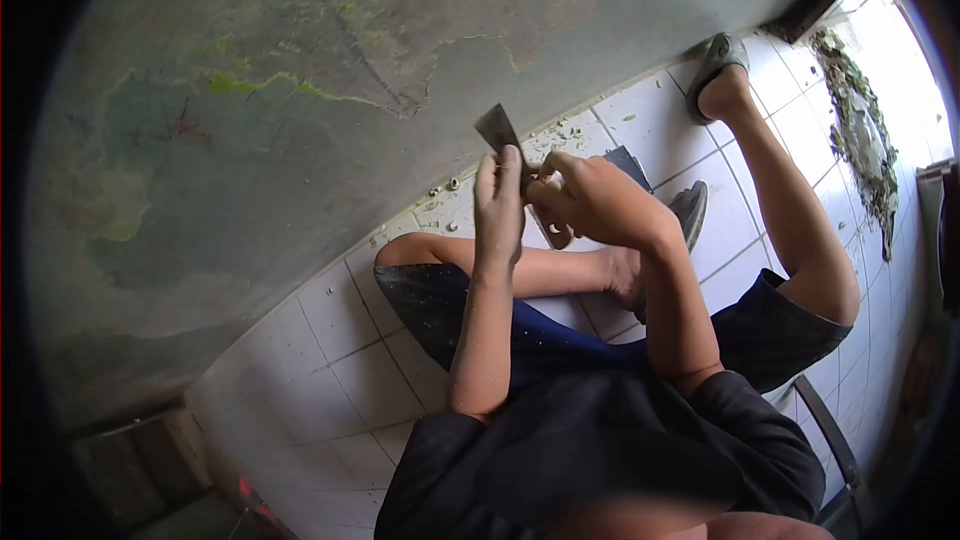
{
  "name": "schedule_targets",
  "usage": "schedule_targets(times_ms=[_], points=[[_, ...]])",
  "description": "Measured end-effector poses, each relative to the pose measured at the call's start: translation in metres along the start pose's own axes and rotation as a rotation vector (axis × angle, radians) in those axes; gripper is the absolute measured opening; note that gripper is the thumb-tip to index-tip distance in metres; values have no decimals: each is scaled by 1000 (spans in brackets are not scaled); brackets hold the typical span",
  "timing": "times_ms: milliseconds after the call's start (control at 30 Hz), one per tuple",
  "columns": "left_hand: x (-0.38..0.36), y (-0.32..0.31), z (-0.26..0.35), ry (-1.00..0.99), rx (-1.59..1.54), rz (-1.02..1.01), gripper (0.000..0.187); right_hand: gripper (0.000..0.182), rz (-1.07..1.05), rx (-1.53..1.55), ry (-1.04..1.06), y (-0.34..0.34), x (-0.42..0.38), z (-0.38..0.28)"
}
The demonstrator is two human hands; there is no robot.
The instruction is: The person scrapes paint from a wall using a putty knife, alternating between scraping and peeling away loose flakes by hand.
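Note:
In front of the wall, a scraper [497,127] with a flat, dark metal blade points up and to the left. My left hand [498,210] grips it just below the blade, thumb and fingers pressed against its sides. My right hand [600,202] is closed around its lower part, with its fingertips close to the left hand; much of the handle is hidden there. The painted wall [330,180] beside the hands has peeled patches with ragged yellow-green edges.
Paint flakes [452,185] lie along the wall's base on the white tiled floor [375,390]. A dark flat object [628,166] rests behind my right hand. Debris is heaped in a long pile [862,130] at the right. My bent legs surround the work area.

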State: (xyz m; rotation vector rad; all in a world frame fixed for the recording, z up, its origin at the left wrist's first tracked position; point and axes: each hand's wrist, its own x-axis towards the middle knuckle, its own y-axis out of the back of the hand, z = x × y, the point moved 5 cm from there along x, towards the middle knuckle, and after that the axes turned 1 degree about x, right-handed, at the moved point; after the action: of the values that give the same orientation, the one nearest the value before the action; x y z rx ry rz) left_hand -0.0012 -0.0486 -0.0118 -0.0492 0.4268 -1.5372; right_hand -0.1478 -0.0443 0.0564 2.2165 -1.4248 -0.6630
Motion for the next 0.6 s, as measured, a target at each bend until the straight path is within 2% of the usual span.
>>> schedule_targets(times_ms=[33, 67, 100, 167, 233, 300, 367, 433, 500, 567, 600], points=[[-2, 1, 14, -21, 91, 39, 30, 26, -18, 53, -6, 0, 4, 1], [-4, 0, 24, -58, 180, 116, 34, 30, 42, -36, -19, -2, 9, 9], [0, -22, 11, -64, 129, 96, 34, 30, 49, -88, -33, 14, 3, 25], [-4, -17, 10, -19, 389, 15, 35, 34, 221, -145, 0, 13, 5, 25], [-8, -36, 2, 20, 402, -27, 35, 39, 217, -32, -21, 18, 8, 29], [-8, -51, -2, 67, 411, -46, 35, 42, 138, 174, -131, 22, 12, 38], [-4, -64, -9, 41, 390, -74, 34, 43, 227, 186, -119, 26, 13, 55], [-6, -82, -14, 29, 361, -101, 34, 39, 509, 267, -84, 38, 8, 71], [-10, -100, -14, 31, 384, -116, 33, 36, 556, 342, -113, 46, 12, 89], [-19, -112, -9, 27, 412, -115, 33, 32, 644, 730, -146, 53, 11, 103], [-22, -117, -6, 23, 428, -113, 33, 32, 585, 811, -162, 55, 11, 106]])
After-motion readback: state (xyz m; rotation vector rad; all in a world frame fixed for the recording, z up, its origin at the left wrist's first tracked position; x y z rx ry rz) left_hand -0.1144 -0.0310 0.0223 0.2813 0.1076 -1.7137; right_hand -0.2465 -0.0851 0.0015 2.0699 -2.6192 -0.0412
